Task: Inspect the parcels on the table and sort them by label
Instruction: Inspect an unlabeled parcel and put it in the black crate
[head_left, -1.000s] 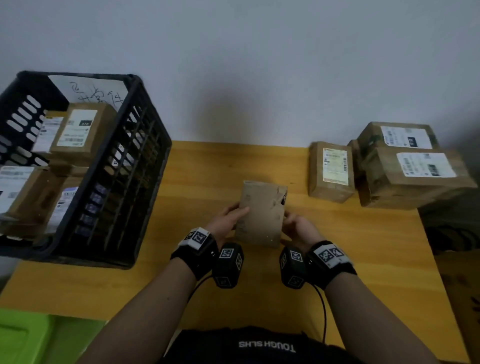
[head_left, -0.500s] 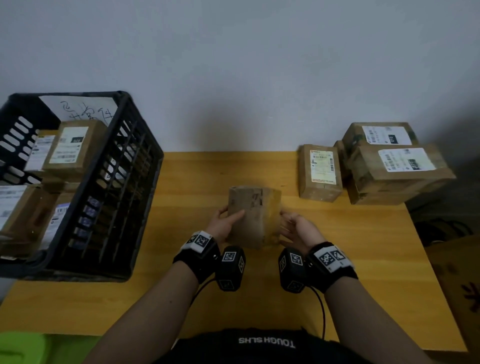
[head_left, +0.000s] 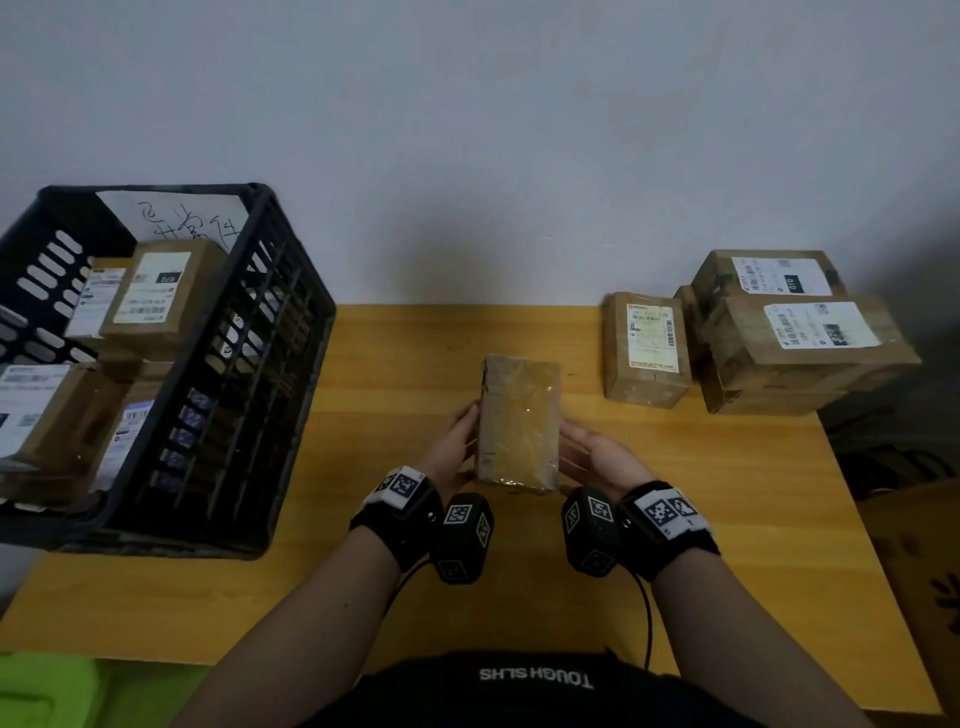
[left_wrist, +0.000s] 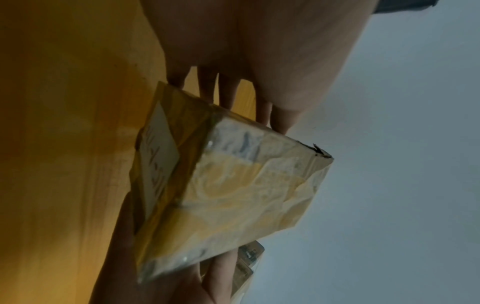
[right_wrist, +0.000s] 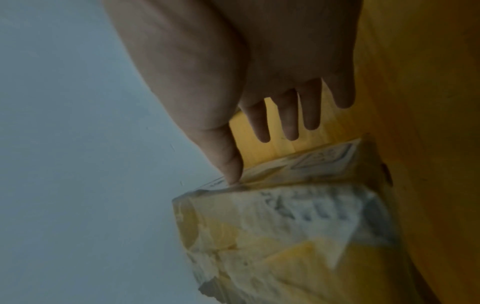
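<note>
A small cardboard parcel (head_left: 519, 423), wrapped in shiny tape, hangs just above the middle of the yellow table (head_left: 675, 519) between my hands. Its taped face is up. Its white label (left_wrist: 158, 160) is on the face turned towards the table, also seen in the right wrist view as the label (right_wrist: 319, 158). My left hand (head_left: 452, 441) grips the parcel's left edge, thumb on top and fingers behind (left_wrist: 259, 111). My right hand (head_left: 587, 452) lies open at the parcel's right side. Its thumb tip touches the parcel (right_wrist: 285, 236) edge, its fingers (right_wrist: 262, 127) straight and spread.
A black slatted crate (head_left: 291, 291) on the left holds several labelled boxes and a handwritten sheet (head_left: 176, 218). At the back right stand a small labelled box (head_left: 647, 348) and two stacked larger ones (head_left: 805, 343). A green object (head_left: 41, 691) lies below the table's left corner.
The parcel has been turned in my hands from a tilted bare cardboard face to lying lengthwise with the taped face up. My right hand has loosened from holding its edge.
</note>
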